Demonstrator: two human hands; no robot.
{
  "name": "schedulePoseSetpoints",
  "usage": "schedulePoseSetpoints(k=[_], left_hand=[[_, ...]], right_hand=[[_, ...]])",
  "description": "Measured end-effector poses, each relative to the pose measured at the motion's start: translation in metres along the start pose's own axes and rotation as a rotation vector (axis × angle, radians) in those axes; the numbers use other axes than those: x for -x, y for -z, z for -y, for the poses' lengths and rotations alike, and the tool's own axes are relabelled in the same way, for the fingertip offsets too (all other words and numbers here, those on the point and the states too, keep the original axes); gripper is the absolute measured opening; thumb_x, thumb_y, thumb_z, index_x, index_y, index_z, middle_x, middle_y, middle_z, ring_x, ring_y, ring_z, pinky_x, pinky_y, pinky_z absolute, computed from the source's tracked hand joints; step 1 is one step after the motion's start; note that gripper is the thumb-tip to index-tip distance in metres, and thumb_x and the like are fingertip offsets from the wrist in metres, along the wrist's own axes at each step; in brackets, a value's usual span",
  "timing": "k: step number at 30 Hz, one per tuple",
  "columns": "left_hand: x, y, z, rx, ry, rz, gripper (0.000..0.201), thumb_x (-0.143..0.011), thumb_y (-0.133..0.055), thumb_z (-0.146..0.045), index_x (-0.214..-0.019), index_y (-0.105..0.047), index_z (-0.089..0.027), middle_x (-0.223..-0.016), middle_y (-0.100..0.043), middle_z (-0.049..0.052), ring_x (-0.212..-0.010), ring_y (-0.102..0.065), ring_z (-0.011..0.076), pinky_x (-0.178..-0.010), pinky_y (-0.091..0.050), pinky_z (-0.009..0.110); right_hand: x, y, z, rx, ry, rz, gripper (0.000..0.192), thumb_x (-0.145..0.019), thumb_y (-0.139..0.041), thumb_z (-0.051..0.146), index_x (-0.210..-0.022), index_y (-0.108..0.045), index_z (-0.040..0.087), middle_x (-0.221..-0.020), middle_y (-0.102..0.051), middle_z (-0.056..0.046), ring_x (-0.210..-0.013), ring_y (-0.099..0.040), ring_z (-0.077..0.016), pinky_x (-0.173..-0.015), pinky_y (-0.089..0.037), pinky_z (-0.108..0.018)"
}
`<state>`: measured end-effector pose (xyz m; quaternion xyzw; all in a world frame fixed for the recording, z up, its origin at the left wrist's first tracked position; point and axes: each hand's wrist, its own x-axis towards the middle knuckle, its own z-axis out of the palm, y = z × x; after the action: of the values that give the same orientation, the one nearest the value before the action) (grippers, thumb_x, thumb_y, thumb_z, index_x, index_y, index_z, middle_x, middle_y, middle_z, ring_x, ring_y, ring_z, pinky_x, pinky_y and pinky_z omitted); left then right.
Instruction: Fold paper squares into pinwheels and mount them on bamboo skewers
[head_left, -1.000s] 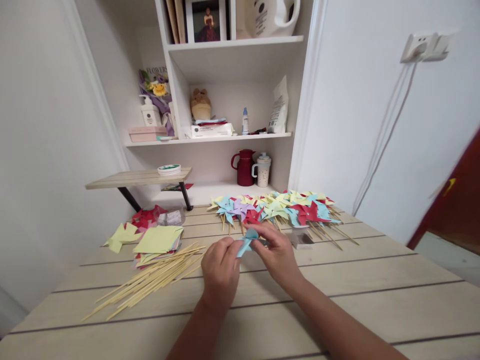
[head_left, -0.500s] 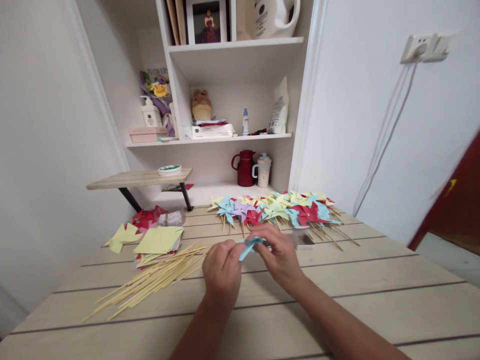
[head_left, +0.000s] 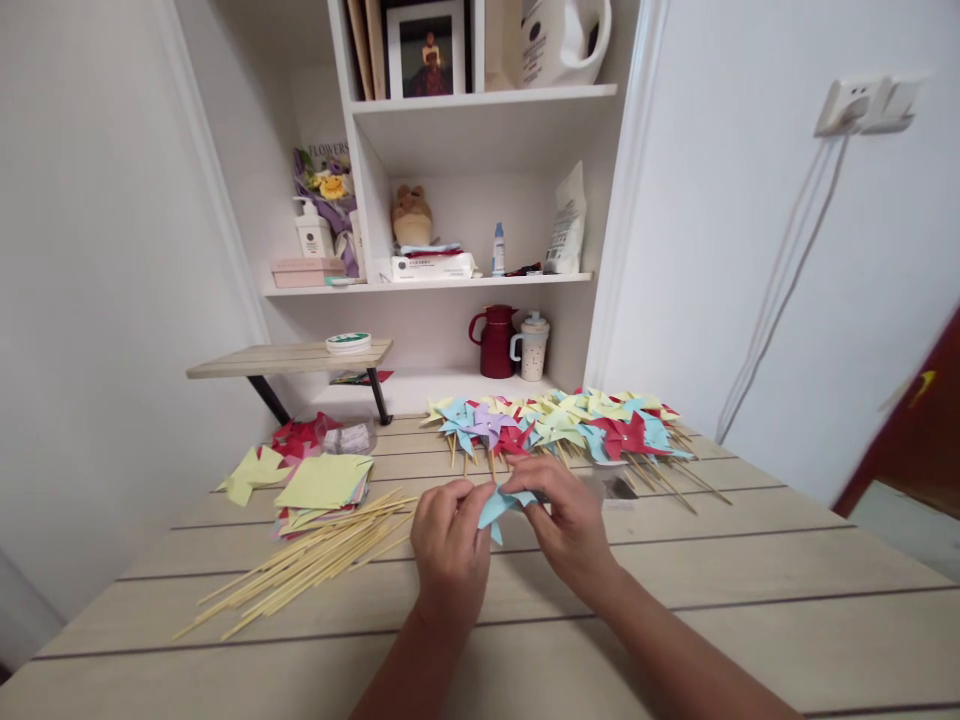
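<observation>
Both of my hands pinch a small light blue folded paper piece (head_left: 496,505) just above the wooden table (head_left: 750,600). My left hand (head_left: 448,550) grips its left side and my right hand (head_left: 566,520) grips its right side. Behind my hands lies a heap of finished paper pinwheels (head_left: 555,425) in blue, yellow, red and purple, on thin sticks. To the left lie several bare bamboo sticks (head_left: 307,565) and a stack of coloured paper squares (head_left: 322,485).
Red and yellow paper scraps (head_left: 277,450) and a clear plastic packet (head_left: 346,437) lie at the far left. A small raised shelf (head_left: 289,358) stands behind them. A red jug (head_left: 495,340) and white mug (head_left: 531,346) sit in the white shelf unit. Walls close both sides.
My hands have kept working the blue paper piece, turning it slightly between the fingers. The camera has tipped a little, so everything sits lower in view.
</observation>
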<state>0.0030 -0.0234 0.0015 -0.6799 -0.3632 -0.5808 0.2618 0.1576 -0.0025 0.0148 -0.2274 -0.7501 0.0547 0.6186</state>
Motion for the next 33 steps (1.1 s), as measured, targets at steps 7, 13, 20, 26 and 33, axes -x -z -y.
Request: schedulePoseSetpoints(k=[7, 13, 20, 26, 33], left_hand=[[-0.006, 0.002, -0.004, -0.049, -0.046, 0.002, 0.022, -0.087, -0.055, -0.004, -0.097, -0.068, -0.018, -0.082, -0.066, 0.005, -0.078, -0.063, 0.0161, -0.072, -0.049, 0.029], [-0.008, 0.002, -0.005, -0.087, -0.076, -0.03, 0.021, -0.086, -0.055, -0.003, -0.093, -0.068, -0.018, -0.079, -0.066, 0.005, -0.074, -0.064, 0.0161, -0.071, -0.049, 0.029], [-0.008, 0.004, -0.007, -0.106, -0.101, -0.017, 0.022, -0.086, -0.052, -0.003, -0.094, -0.067, -0.017, -0.079, -0.066, 0.005, -0.071, -0.062, 0.0159, -0.069, -0.049, 0.03], [-0.013, 0.01, -0.008, -0.133, -0.218, -0.014, 0.024, -0.087, -0.05, -0.003, -0.101, -0.066, -0.016, -0.077, -0.067, 0.005, -0.07, -0.063, 0.0154, -0.075, -0.051, 0.032], [-0.012, 0.009, -0.006, -0.152, -0.247, -0.014, 0.027, -0.088, -0.052, -0.004, -0.106, -0.067, -0.018, -0.08, -0.069, 0.004, -0.071, -0.065, 0.015, -0.082, -0.051, 0.033]], right_hand=[[0.001, -0.001, 0.0, 0.001, -0.004, -0.01, 0.027, -0.089, -0.051, 0.007, -0.096, -0.068, 0.027, -0.088, -0.067, -0.004, -0.097, -0.067, -0.0215, -0.088, -0.055, -0.041], [0.003, -0.001, -0.001, -0.003, -0.013, -0.027, 0.026, -0.089, -0.053, 0.008, -0.096, -0.069, 0.027, -0.088, -0.067, -0.004, -0.098, -0.067, -0.022, -0.088, -0.055, -0.041], [0.003, -0.001, 0.0, -0.038, -0.022, -0.044, 0.023, -0.088, -0.057, 0.009, -0.096, -0.068, 0.027, -0.087, -0.07, -0.004, -0.1, -0.067, -0.0233, -0.09, -0.054, -0.044], [0.002, 0.001, -0.001, -0.024, -0.046, -0.07, 0.024, -0.088, -0.061, 0.012, -0.103, -0.067, 0.028, -0.093, -0.071, -0.005, -0.094, -0.068, -0.0217, -0.081, -0.056, -0.038], [-0.003, 0.009, 0.0, 0.009, -0.043, -0.012, 0.021, -0.087, -0.063, 0.016, -0.104, -0.069, 0.027, -0.089, -0.073, -0.004, -0.084, -0.068, -0.0204, -0.074, -0.056, -0.035]])
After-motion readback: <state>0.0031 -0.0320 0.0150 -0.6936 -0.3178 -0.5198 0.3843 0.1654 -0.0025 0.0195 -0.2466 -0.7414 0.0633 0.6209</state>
